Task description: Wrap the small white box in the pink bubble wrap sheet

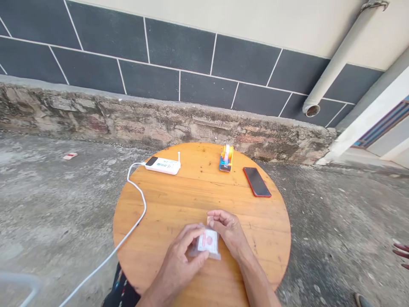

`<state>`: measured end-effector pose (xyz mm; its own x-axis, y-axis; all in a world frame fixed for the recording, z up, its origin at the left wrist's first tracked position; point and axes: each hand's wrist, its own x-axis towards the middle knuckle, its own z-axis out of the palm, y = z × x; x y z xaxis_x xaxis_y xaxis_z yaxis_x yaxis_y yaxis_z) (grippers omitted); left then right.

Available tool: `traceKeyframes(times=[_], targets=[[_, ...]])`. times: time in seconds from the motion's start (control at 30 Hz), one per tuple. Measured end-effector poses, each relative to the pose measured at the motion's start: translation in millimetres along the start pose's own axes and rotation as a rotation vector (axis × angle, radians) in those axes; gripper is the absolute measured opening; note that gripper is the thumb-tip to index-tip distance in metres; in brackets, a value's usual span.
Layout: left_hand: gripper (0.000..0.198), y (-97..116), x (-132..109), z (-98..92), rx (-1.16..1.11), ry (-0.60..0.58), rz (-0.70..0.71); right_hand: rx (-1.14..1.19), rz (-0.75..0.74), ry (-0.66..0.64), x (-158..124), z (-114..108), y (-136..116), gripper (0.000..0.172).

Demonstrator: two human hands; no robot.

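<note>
A small clear plastic packet with a white insert and red print lies at the near middle of the round table. My left hand grips its left side, with the thumb along the lower edge and the fingers at the upper left. At the packet's upper right corner, the thumb and fingertips of my right hand are pinched together on the plastic. The contents behind the printed insert cannot be made out.
On the wooden table are a white box-shaped device with a white cable, an orange-and-blue item and a red-edged phone. A wall stands behind. Another person's hand shows at the right edge.
</note>
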<state>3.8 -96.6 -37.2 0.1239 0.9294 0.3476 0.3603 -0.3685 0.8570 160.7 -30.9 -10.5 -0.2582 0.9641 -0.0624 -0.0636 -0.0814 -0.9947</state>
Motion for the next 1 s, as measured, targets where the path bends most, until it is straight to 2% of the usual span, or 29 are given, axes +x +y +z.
traceKeyframes(times=[0.13, 0.3, 0.5, 0.83, 1.0], targets=[[0.041, -1, -1, 0.8, 0.006, 0.002, -0.008, -0.016, -0.001, -0.016, 2, 1, -1, 0.024], [0.041, 3, 0, 0.5, -0.008, 0.027, -0.021, -0.068, -0.015, -0.014, 2, 2, -1, 0.012], [0.041, 6, 0, 0.0, -0.001, 0.031, -0.048, -0.185, -0.091, 0.020, -4, 2, -4, 0.008], [0.043, 7, 4, 6.3, -0.043, 0.051, -0.108, -0.611, -0.262, 0.089, -26, 11, -12, 0.018], [0.043, 9, 4, 7.3, -0.053, 0.066, -0.122, -0.779, -0.339, 0.079, -32, 13, -19, 0.020]])
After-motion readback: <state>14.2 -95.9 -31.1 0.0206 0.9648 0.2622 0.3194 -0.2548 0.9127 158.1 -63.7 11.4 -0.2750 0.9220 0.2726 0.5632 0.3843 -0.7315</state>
